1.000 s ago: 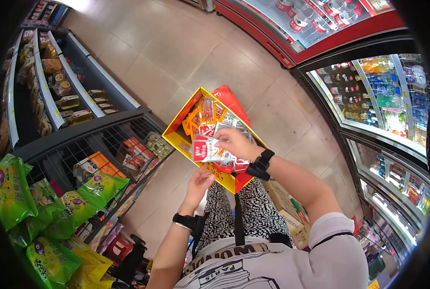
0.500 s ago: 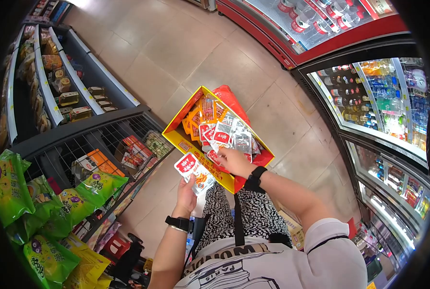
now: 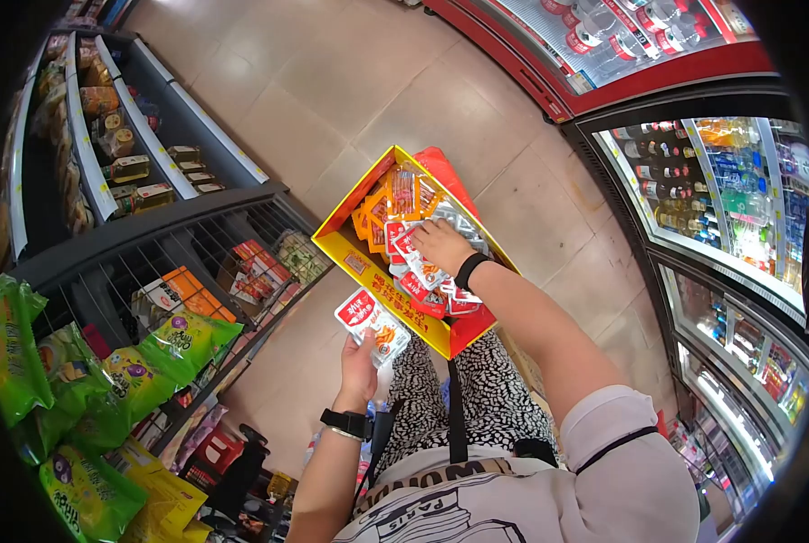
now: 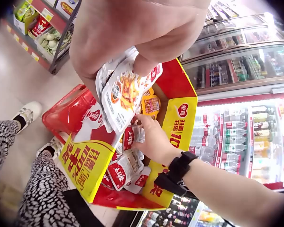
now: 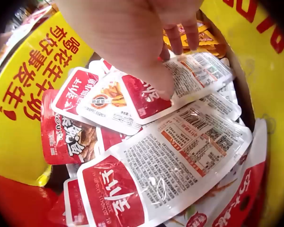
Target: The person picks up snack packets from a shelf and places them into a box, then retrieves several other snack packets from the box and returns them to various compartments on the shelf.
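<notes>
"When you look down from the head camera, what does the left hand (image 3: 359, 369) have?"

"Its grip is closed on white-and-red packets (image 3: 382, 333), with the thumb on top. The left wrist view shows at least two, one over another, the front one printed with a picture of golden food."

"And where are they?"

"Just beside the near long edge of the yellow box (image 3: 339, 249), on the side toward the person."

"What about the right hand (image 3: 440, 246)?"

"It is inside the box, over the heap. Its thumb rests on the red end of a text-side-up packet (image 5: 203, 73); whether that grip pinches it, I cannot tell."

"What else lies in there?"

"Orange packets (image 3: 404, 193) sit by the far corner. More loose packets (image 5: 180, 158), white, red and silver, spread toward the opposite short edge, overlapping at various angles. One red packet (image 5: 68, 132) lies close to the wall with the red lettering."

"And around the box?"

"Red plastic (image 4: 68, 111) shows past its far long edge. Green bags (image 3: 164, 348) hang by the shelf on the person's left, and lit drink fridges (image 3: 721, 190) line the right."
</notes>
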Motion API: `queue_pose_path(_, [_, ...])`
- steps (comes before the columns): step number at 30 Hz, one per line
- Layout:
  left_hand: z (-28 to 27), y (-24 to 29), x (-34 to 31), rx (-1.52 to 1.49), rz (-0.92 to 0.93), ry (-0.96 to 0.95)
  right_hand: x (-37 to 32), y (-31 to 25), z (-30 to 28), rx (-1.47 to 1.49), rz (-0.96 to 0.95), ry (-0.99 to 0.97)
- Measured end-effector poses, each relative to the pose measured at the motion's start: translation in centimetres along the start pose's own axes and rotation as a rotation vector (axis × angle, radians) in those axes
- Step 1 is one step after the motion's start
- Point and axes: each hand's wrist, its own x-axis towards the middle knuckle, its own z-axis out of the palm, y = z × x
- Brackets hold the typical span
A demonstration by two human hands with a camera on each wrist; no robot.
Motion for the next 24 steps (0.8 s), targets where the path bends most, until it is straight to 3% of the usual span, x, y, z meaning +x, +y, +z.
queue_pose_path(4, [-0.1,-0.1,-0.2,-0.005,-0.006,-0.003,0.1,0.1,-0.4,0.045,0.029,0.032])
queue_pose_path(6, [-0.2,-0.1,-0.3,-0.007,0.003,0.017,0.4,0.6,-1.1,-0.031,-0.044,-0.077])
queue_pose_path(10, [-0.5,-0.3,-0.2,-0.018,0.008,0.042,1.0,0.9,-2.8,0.005,-0.142,-0.081])
queue_pose_path(12, [-0.6,-0.4,-0.2,-0.019,0.01,0.049,1.4,0.4,-3.4,0.051,-0.277,-0.207])
queue_pose_path(15, [-0.7,-0.6,-0.2,-0.028,0.005,0.062,1.4,-0.5,-3.5,0.034,-0.358,-0.152])
queue_pose_path(16, [-0.8,-0.6,-0.2,-0.032,-0.003,0.071,1.4,-0.8,-3.4,-0.002,-0.371,-0.226])
queue_pose_path(21, [-1.1,-0.5,-0.5,-0.047,0.004,0.088,1.8,-1.2,-3.0,-0.047,-0.333,-0.253])
queue_pose_path(24, [-1.5,-0.5,-0.3,-0.041,0.022,0.094,1.6,-1.3,-3.5,-0.015,-0.251,-0.158])
